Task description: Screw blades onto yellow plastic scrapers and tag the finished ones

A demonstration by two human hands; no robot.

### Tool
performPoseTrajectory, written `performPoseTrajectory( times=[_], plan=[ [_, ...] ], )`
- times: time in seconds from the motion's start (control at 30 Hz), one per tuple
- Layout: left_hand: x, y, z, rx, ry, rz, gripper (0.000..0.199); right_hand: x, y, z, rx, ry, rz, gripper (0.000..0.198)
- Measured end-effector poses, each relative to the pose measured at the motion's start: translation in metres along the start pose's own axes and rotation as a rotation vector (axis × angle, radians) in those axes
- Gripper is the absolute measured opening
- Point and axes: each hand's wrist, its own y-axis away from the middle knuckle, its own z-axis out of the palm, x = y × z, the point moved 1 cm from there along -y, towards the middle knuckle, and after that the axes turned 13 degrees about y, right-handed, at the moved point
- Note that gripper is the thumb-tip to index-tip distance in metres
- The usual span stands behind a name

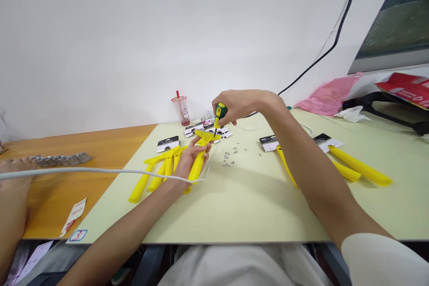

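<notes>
My left hand [189,159] is closed around a yellow scraper [199,163], its wide head pointing away from me. Above that head, my right hand [231,106] grips a green and yellow screwdriver [220,112]. The screwdriver stands nearly upright with its tip at the scraper head; whether a screw sits under it is too small to tell. Several more yellow scrapers [140,186] lie beside my left forearm. Small metal nuts or screws [226,157] are scattered on the pale tabletop [241,205] to the right of my left hand.
Black-and-white cards [167,144] lie behind the scrapers, near a plastic cup with a red straw [183,111]. Yellow handles [360,165] rest to the right. A white cable [100,170] crosses my left forearm. A pink bag [333,96] lies at the back right. Another person's arm [13,205] shows at left.
</notes>
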Motion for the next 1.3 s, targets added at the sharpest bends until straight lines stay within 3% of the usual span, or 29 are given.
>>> performPoseTrajectory(
  times=[0.2, 0.4, 0.6, 1.03, 1.3],
  plan=[
    [0.0013, 0.0020, 0.0019, -0.004, 0.020, 0.013, 0.085, -0.0006, -0.0011, -0.0008, 0.105, 0.018, 0.038, 0.034],
    [0.0013, 0.0027, 0.0022, 0.004, 0.035, 0.003, 0.085, 0.0002, -0.0039, -0.0008, 0.202, -0.015, -0.074, 0.031],
    [0.0011, 0.0033, 0.0056, 0.032, 0.042, 0.009, 0.083, -0.0002, -0.0041, -0.0009, 0.176, -0.084, -0.118, 0.027],
    [-0.0005, 0.0015, 0.0007, 0.011, 0.026, -0.012, 0.085, -0.0022, -0.0047, 0.0007, 0.061, -0.042, -0.042, 0.039],
    [-0.0041, 0.0052, 0.0043, 0.070, 0.024, -0.034, 0.089, -0.0045, -0.0040, 0.0010, 0.033, 0.045, 0.009, 0.042]
  ],
)
